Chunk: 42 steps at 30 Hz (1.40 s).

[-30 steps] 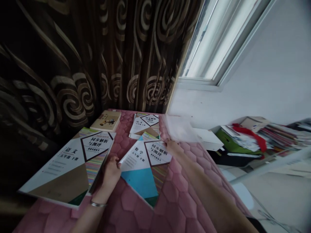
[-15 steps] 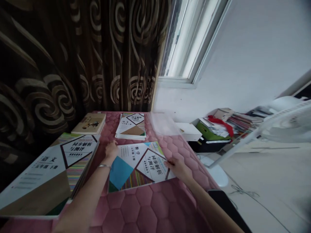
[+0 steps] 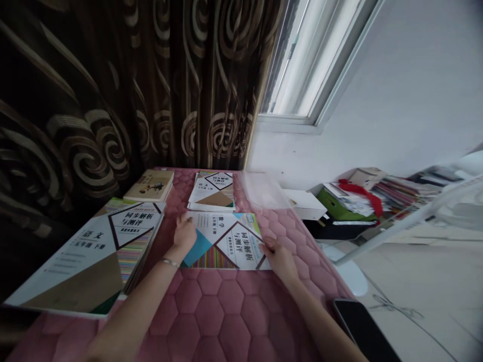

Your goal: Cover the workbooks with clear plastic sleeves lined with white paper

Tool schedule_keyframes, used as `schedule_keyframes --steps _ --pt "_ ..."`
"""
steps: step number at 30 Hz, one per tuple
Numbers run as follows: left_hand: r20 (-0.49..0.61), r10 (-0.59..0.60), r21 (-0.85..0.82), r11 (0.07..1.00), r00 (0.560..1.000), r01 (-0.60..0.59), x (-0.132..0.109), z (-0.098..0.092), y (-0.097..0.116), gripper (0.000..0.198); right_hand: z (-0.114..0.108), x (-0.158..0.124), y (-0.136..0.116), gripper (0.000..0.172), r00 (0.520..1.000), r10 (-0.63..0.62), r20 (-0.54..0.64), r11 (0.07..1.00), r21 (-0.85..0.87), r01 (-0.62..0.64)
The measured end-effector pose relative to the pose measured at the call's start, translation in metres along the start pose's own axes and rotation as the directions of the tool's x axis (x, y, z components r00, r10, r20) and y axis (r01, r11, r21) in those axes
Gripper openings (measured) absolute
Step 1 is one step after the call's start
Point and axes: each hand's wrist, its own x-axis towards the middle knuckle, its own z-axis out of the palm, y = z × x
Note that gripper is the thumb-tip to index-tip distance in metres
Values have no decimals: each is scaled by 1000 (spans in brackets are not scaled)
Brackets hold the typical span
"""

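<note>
Dark patterned curtain [image 3: 162, 75] hangs beyond the far edge of the pink quilted surface [image 3: 215, 322]. You have the maths workbook [image 3: 230, 246] sideways around the surface's middle, a hand at each end, which likely keeps it level. Your right hand [image 3: 279, 259] pinches its right end between thumb and fingers; your left hand [image 3: 184, 235] bends about the left end, fingertips partly hidden, so I cannot tell its grip. Larger workbooks [image 3: 75, 271] lie along the left edge, probably aside from your reach.
</note>
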Motion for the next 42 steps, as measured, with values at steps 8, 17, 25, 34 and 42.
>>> schedule_keyframes --steps 8,17,25,34,42 --pt "104 124 23 992 987 -127 -12 1 4 43 -5 -2 -11 36 993 -50 104 990 -129 64" --pt "135 491 -6 869 860 -495 -59 -7 31 42 6 -37 -44 27 921 -390 8 894 -234 381" --pt "227 632 -29 765 741 -644 -96 -6 12 54 42 -53 -53 21 821 -567 66 822 -17 570" --pt "175 458 58 879 871 -474 -97 -18 -60 52 -1 -50 10 25 914 -397 82 912 -79 403" --pt "170 398 -85 917 901 -389 -95 -28 -77 49 -3 -52 25 25 955 -294 38 956 22 293"
